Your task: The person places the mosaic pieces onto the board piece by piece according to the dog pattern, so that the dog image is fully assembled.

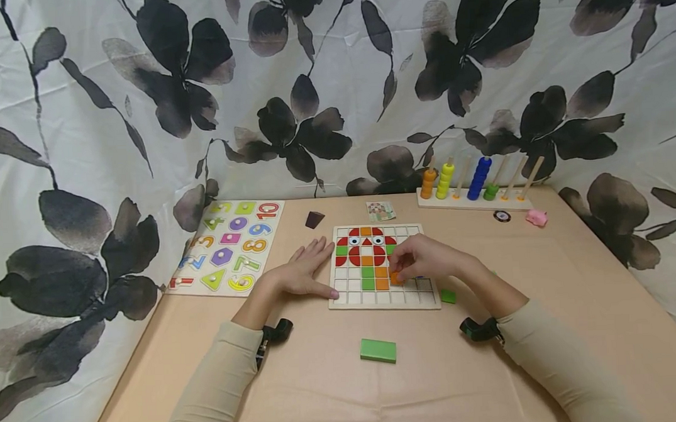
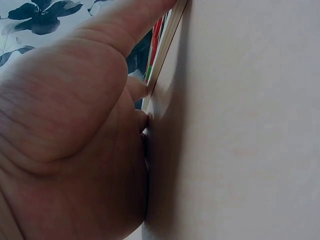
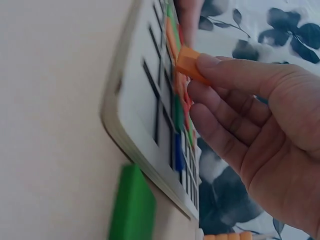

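Note:
A white gridded mosaic board [image 1: 350,300] lies on the table, with red, green, orange and eye-printed tiles in its squares. My left hand [image 1: 298,274] rests at its left side, fingers extended and thumb against the lower left edge. Between thumb and fingers, my right hand [image 1: 427,257] pinches an orange tile [image 3: 190,64], held over the board beside the orange and green tiles in the lower rows. In the right wrist view the tile is tilted; whether it touches the board, I cannot tell. A green tile [image 1: 448,295] lies by the board's lower right corner.
Nearer me lies a green block [image 1: 378,351]. A number puzzle board [image 1: 219,293] is at the left. Behind are a dark brown piece [image 1: 314,219], a picture card [image 1: 381,211], a bead-peg stand [image 1: 439,200], a round black-and-white piece [image 1: 502,216] and a pink object [image 1: 536,218].

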Motion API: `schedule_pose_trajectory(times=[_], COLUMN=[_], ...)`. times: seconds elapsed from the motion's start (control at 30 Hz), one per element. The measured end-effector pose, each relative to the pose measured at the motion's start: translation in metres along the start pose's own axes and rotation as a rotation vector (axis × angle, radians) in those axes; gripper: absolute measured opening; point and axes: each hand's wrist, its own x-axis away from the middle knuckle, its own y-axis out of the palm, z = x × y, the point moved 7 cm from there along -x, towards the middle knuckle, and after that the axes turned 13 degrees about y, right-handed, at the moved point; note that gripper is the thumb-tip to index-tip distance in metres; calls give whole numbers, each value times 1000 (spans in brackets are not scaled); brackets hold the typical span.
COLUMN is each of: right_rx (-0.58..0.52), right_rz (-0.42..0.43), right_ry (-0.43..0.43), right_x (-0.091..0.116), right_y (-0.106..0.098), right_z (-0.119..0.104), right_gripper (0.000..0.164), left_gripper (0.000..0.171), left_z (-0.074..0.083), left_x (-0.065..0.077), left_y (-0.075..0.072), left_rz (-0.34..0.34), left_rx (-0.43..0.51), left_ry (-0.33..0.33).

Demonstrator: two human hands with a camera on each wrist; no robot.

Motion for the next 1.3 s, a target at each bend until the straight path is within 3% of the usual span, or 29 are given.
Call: schedule_pose_trajectory(times=[0.67, 0.8, 0.9, 1.03, 1.17, 1.3], right_rx=[80, 92, 87, 67, 74, 90], right_rz=[5, 13, 47, 162, 298, 379], right_ry=[91, 73, 58, 38, 42, 101], right_x=[-1, 0, 7, 27, 51, 71], right_y=[16, 15, 5, -24, -54, -70], right_z=[0, 0, 5, 18, 42, 71], right_gripper=[11, 13, 18, 24, 28, 27], left_gripper=[121, 121, 121, 120, 121, 121], left_z=[1, 3, 4, 5, 5, 4], left_x=[0, 1, 1, 0, 0, 1], left_y=[1, -1, -2, -2, -2, -2], left_rz=[0, -1, -5, -5, 0, -5], left_rx=[-1, 1, -2, -5, -4, -6], left_ry=[-1, -6, -4, 0, -1, -6])
